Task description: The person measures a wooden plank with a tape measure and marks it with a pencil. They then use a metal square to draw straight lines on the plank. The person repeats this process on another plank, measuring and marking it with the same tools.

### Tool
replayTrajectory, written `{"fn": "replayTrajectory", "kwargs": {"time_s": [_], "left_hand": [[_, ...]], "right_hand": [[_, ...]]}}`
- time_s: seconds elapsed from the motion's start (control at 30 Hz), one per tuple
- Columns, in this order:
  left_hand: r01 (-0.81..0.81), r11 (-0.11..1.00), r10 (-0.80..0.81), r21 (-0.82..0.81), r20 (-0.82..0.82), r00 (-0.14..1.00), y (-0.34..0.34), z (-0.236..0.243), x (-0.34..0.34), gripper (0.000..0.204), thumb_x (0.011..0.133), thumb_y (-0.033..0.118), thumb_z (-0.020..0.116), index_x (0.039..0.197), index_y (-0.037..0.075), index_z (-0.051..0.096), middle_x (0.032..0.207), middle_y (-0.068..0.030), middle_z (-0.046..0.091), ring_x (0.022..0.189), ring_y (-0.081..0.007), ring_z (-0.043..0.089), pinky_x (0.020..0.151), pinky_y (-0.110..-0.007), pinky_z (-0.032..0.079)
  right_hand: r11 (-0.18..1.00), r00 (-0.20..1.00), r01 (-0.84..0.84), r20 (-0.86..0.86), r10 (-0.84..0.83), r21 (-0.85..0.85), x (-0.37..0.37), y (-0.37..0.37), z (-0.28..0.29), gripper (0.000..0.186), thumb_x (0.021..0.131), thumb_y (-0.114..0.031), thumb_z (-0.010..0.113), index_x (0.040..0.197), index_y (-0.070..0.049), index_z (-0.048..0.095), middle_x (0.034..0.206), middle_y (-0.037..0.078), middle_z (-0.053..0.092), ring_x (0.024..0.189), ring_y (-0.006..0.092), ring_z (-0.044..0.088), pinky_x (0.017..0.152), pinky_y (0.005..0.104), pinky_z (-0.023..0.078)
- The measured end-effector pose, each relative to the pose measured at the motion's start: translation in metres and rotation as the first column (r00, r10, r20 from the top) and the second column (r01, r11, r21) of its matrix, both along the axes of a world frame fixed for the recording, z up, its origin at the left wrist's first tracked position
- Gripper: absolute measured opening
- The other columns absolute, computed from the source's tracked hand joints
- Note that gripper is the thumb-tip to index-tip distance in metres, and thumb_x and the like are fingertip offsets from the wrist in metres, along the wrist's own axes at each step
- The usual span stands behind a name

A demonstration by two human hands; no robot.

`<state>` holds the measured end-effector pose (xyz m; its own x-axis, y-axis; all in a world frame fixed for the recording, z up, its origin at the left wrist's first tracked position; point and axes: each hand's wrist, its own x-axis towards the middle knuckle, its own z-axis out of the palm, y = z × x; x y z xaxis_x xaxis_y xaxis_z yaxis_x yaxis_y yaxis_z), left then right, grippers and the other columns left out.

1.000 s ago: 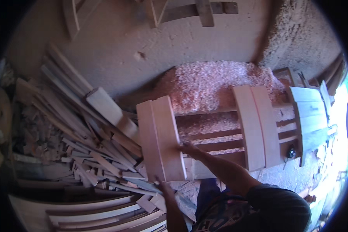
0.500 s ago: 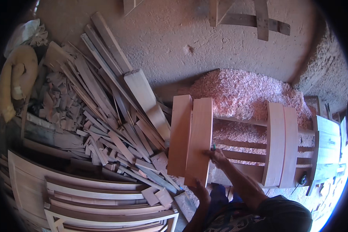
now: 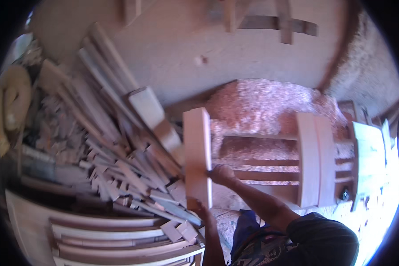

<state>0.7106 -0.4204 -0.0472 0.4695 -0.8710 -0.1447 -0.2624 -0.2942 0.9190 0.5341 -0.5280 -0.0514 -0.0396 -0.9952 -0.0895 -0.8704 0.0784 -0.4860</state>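
A pale reddish wooden board point(image 3: 196, 153) lies lengthwise in front of me, its top face and right side both showing. My left hand point(image 3: 201, 209) is closed around its near end, fingers on the top face. Against the right edge, about midway along, my right hand point(image 3: 224, 175) is closed on the board. Motion blurs its fingertips, and a small dark spot shows there that I cannot make out. Beyond my right forearm, two similar boards point(image 3: 314, 157) lie side by side across the slatted wooden frame point(image 3: 270, 176).
Pinkish wood shavings point(image 3: 264, 102) are heaped behind the frame. To the left are leaning planks point(image 3: 113, 57), piled offcuts point(image 3: 119, 177) and a coiled yellowish hose point(image 3: 9, 108). Curved wooden frames point(image 3: 115, 232) stack at the near left. Pale panels point(image 3: 368, 155) stand at the right.
The two boards that lay side by side under my hands now show as one; the other is no longer visible. My hands sit further left in the view, which has shifted and blurred.
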Motion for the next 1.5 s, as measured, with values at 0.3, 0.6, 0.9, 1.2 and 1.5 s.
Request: {"fn": "replayTrajectory", "kwargs": {"time_s": [0.3, 0.6, 0.9, 1.2, 1.5], "left_hand": [[0.076, 0.995, -0.063, -0.058, 0.203, 0.977, 0.053, 0.006, -0.040, 0.082, 0.100, 0.048, 0.061, 0.155, -0.002, 0.028, 0.156, -0.0341, 0.028, 0.143, -0.0436, 0.035, 0.116, -0.056, 0.030], [0.886, 0.449, -0.888, -0.116, 0.054, 0.457, 0.134, 0.001, -0.268, 0.076, 0.099, 0.039, 0.066, 0.153, -0.005, 0.034, 0.157, -0.0319, 0.033, 0.147, -0.0431, 0.032, 0.121, -0.049, 0.026], [0.937, 0.345, -0.741, 0.043, -0.600, 0.301, 0.133, -0.063, -0.403, 0.057, 0.097, 0.050, 0.067, 0.126, 0.002, 0.065, 0.116, -0.0104, 0.069, 0.106, -0.0177, 0.063, 0.088, -0.036, 0.052], [0.883, 0.414, -0.737, 0.220, -0.488, 0.467, 0.096, 0.019, -0.275, 0.055, 0.098, 0.049, 0.065, 0.124, 0.001, 0.067, 0.112, -0.0115, 0.072, 0.103, -0.0205, 0.068, 0.086, -0.035, 0.054], [0.809, 0.564, -0.692, 0.165, -0.441, 0.572, 0.011, 0.000, -0.193, 0.055, 0.098, 0.049, 0.066, 0.114, -0.003, 0.070, 0.102, -0.0097, 0.073, 0.094, -0.0150, 0.066, 0.079, -0.032, 0.053]], "right_hand": [[0.899, 0.912, 0.356, 0.117, -0.394, 0.256, -0.163, 0.210, 0.027, 0.030, 0.100, -0.038, 0.059, 0.114, -0.016, 0.074, 0.100, 0.019, 0.074, 0.094, 0.0371, 0.072, 0.084, 0.0478, 0.055], [0.442, 0.551, 0.800, 0.205, -0.809, -0.405, -0.330, 0.450, -0.041, 0.015, 0.094, -0.011, 0.069, 0.106, -0.002, 0.066, 0.099, 0.019, 0.071, 0.089, 0.0388, 0.067, 0.078, 0.0498, 0.053], [0.505, 0.474, 0.863, 0.394, -0.788, -0.027, -0.310, 0.429, 0.005, 0.031, 0.097, -0.022, 0.066, 0.118, 0.001, 0.070, 0.103, 0.020, 0.073, 0.091, 0.0327, 0.071, 0.079, 0.0440, 0.056], [0.759, 0.133, 0.601, 0.905, -0.404, 0.251, -0.242, 0.305, 0.039, 0.057, 0.098, -0.026, 0.071, 0.145, -0.003, 0.049, 0.119, 0.006, 0.067, 0.108, 0.0165, 0.063, 0.090, 0.0334, 0.052], [0.803, 0.077, 0.529, 0.927, -0.368, 0.274, -0.172, 0.191, 0.020, 0.040, 0.101, -0.024, 0.066, 0.135, -0.006, 0.060, 0.112, 0.004, 0.069, 0.099, 0.0132, 0.064, 0.083, 0.0290, 0.052]]}}
